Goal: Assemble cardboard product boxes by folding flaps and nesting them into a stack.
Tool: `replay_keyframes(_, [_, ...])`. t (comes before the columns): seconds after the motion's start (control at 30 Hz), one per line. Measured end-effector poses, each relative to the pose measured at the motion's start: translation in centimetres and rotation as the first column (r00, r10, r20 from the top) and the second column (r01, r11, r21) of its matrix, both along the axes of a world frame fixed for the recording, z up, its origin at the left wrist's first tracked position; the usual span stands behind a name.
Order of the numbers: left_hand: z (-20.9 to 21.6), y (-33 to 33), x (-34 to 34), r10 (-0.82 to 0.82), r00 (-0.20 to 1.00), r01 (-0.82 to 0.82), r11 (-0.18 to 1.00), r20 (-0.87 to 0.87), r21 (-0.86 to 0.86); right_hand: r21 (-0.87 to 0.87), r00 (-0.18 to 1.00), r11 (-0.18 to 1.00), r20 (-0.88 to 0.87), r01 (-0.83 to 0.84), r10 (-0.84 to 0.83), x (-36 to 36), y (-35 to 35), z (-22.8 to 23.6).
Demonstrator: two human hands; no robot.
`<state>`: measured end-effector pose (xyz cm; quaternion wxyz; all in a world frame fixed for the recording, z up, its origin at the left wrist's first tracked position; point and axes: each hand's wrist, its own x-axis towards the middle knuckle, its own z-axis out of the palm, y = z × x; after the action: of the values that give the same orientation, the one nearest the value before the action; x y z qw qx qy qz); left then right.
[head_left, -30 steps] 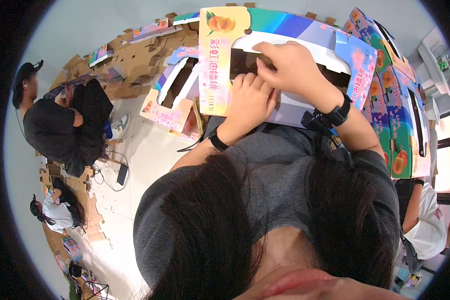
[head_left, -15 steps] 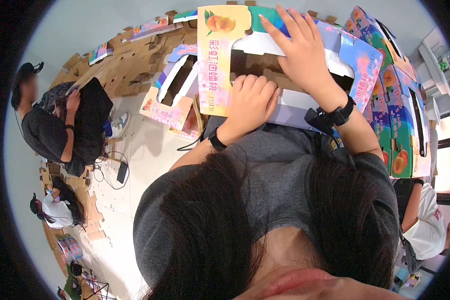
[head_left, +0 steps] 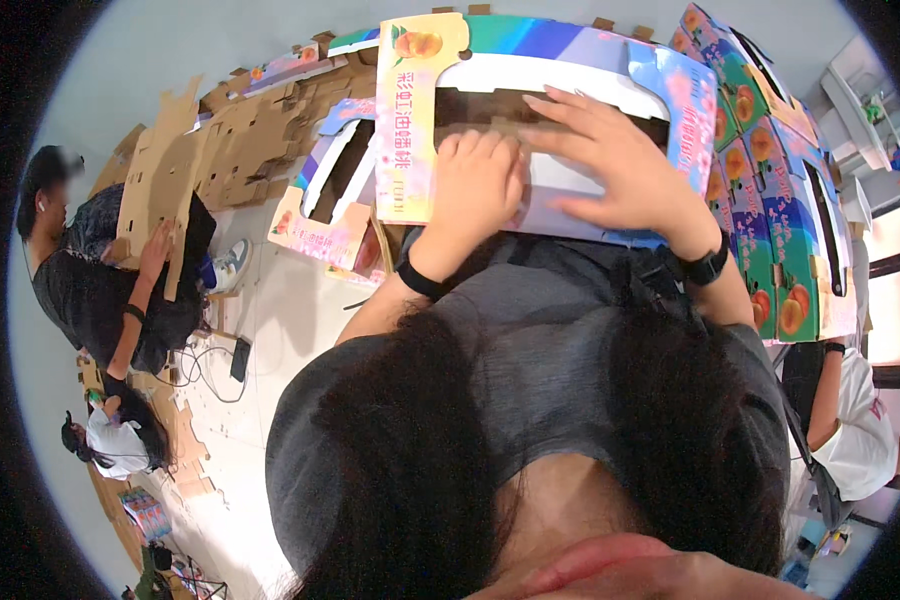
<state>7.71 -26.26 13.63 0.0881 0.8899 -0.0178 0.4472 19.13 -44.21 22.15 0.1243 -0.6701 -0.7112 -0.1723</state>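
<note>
A multicoloured peach-printed cardboard box with a long top opening (head_left: pixel 550 178) sits just in front of the person's dark grey shirt (head_left: pixel 550 340); the left hand (head_left: pixel 475 178) curls at its near edge, its grip unclear, while the right hand (head_left: pixel 622 168) spreads wide, holding nothing visible. Leftward stands 1 similar box (head_left: pixel 305 228), rightward peach-printed stacked boxes (head_left: pixel 765 215).
</note>
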Motion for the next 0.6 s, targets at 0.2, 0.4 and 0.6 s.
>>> replay_keyframes(0.2, [1.1, 1.8, 2.1, -0.013, 0.976, -0.003, 0.997, -0.219, -0.073, -0.152, 0.946, 0.943, -0.092, 0.296, -0.311, -0.4, -4.3, -3.4])
replay_keyframes(0.4, [1.1, 1.1, 1.6, -0.065, 0.982, 0.043, 0.991, -0.177, -0.130, 0.047, 0.928, 0.927, -0.009, 0.373, -0.373, -0.5, -4.5, -5.5])
replay_keyframes(0.6, [1.0, 1.1, 1.0, -0.036, 0.976, 0.021, 0.997, -0.214, -0.069, 0.108, 0.919, 0.916, -0.129, 0.386, -0.372, -0.5, -4.5, -6.2])
